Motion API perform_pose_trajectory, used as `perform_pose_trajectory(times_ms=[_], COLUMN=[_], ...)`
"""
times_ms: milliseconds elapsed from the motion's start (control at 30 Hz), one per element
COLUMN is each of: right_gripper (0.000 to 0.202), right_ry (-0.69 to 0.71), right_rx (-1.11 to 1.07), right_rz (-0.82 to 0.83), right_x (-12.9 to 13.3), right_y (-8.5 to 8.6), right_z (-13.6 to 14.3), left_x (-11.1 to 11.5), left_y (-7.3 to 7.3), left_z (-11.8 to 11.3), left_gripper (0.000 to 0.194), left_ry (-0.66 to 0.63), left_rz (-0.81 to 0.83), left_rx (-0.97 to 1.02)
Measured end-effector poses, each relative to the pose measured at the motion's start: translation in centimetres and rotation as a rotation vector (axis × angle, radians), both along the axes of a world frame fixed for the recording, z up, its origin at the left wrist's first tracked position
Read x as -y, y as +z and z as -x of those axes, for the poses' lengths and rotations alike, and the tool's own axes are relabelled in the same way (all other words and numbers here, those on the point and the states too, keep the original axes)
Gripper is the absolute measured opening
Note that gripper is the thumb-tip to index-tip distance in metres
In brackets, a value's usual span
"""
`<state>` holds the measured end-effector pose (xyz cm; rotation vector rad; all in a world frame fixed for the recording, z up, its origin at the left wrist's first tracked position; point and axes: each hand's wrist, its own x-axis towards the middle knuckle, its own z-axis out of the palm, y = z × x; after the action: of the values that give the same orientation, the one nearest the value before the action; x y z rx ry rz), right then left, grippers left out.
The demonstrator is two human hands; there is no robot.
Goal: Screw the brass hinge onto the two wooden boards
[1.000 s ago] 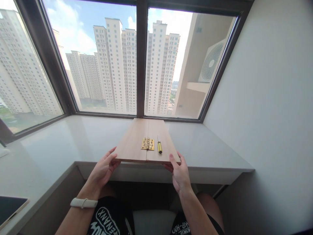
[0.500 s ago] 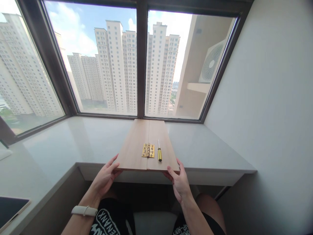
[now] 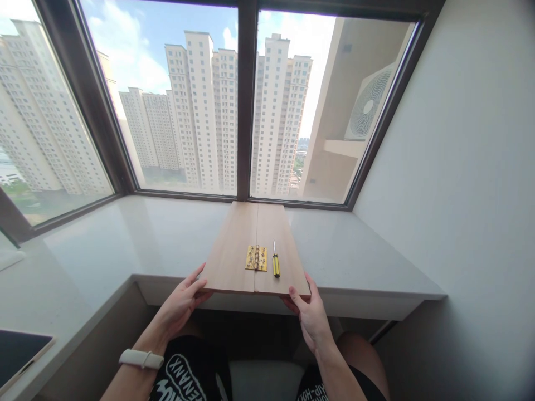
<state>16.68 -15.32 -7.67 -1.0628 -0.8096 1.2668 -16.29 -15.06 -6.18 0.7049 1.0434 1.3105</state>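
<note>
Two pale wooden boards lie side by side on the white sill, their near ends jutting past its front edge. My left hand [image 3: 184, 298] grips the near left corner of the left board [image 3: 228, 250], thumb on top and fingers partly hidden beneath. The near right corner of the right board [image 3: 288, 273] is held by my right hand [image 3: 308, 309] in the same way. A brass hinge [image 3: 256, 258] with several screws on it lies across the seam. Right of it rests a yellow and black screwdriver [image 3: 276, 265], its tip toward the window.
The white sill [image 3: 355, 250] runs along the dark window frame [image 3: 244, 111], which the boards' far ends reach. A dark flat device [image 3: 20, 356] lies at the lower left. On the right stands a white wall [image 3: 472, 139]. My legs are below the sill.
The view has shifted slightly, so the boards, hinge and screwdriver appear a little further right. Both hands keep their hold on the boards.
</note>
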Motion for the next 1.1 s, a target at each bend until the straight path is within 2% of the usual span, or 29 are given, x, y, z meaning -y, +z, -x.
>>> perform_pose_trajectory(times_ms=[67, 100, 167, 233, 267, 333, 400, 467, 567, 667, 767, 833, 933, 1000, 1100], right_gripper=[0.098, 0.093, 0.076, 0.061, 0.057, 0.054, 0.054, 0.055, 0.059, 0.04, 0.027, 0.028, 0.028, 0.028, 0.027], right_ry=[0.054, 0.058, -0.114, -0.29, -0.31, -0.249, -0.15, -0.089, 0.021, 0.066, -0.008, -0.106, -0.228, -0.215, -0.087], right_rx=[0.181, 0.345, 0.771, 1.106, 1.216, 1.359, 1.462, 1.538, 1.612, 1.654, 1.635, 1.591, 1.499, 1.466, 1.447], right_rz=[0.068, 0.103, 0.106, 0.034, -0.014, -0.105, -0.158, -0.171, -0.15, -0.105, -0.095, -0.165, -0.371, -0.484, -0.623], right_x=[0.1, 0.1, 0.1, -0.2, -0.3, -0.9, -1.7, -2.6, -4.1, -5.3, -6.5, -7.3, -8.6, -9.2, -9.4], right_y=[0.5, 0.8, 1.7, 2.9, 3.6, 5.0, 6.1, 6.6, 6.2, 5.4, 5.7, 6.7, 8.9, 10.4, 12.3], right_z=[-1.3, -2.1, -3.4, -3.7, -3.4, -1.9, 0.3, 2.5, 4.4, 4.5, 3.2, 1.8, -0.2, -1.0, -1.0], left_x=[0.1, 0.1, 0.1, -0.2, -0.4, -1.1, -2.1, -3.3, -5.4, -7.2, -8.4, -8.8, -9.3, -9.6, -10.0], left_y=[0.1, 0.1, 0.1, 0.4, 0.7, 1.5, 2.6, 3.5, 4.2, 4.1, 3.6, 3.4, 3.0, 2.7, 1.9], left_z=[0.4, 0.8, 1.4, 1.8, 1.7, 0.9, -0.6, -2.4, -4.4, -5.1, -5.3, -5.5, -6.1, -6.4, -6.6], left_gripper=[0.07, 0.073, 0.076, 0.071, 0.067, 0.057, 0.046, 0.039, 0.033, 0.032, 0.032, 0.032, 0.033, 0.034, 0.033], left_ry=[-0.025, -0.028, 0.021, 0.154, 0.232, 0.315, 0.281, 0.157, 0.021, -0.059, -0.09, -0.091, -0.098, -0.108, -0.123], left_rz=[0.031, 0.044, 0.039, -0.024, -0.076, -0.208, -0.36, -0.494, -0.575, -0.579, -0.569, -0.59, -0.621, -0.614, -0.604], left_rx=[-0.098, -0.186, -0.45, -0.763, -0.899, -1.057, -1.115, -1.155, -1.267, -1.335, -1.339, -1.312, -1.29, -1.312, -1.358])
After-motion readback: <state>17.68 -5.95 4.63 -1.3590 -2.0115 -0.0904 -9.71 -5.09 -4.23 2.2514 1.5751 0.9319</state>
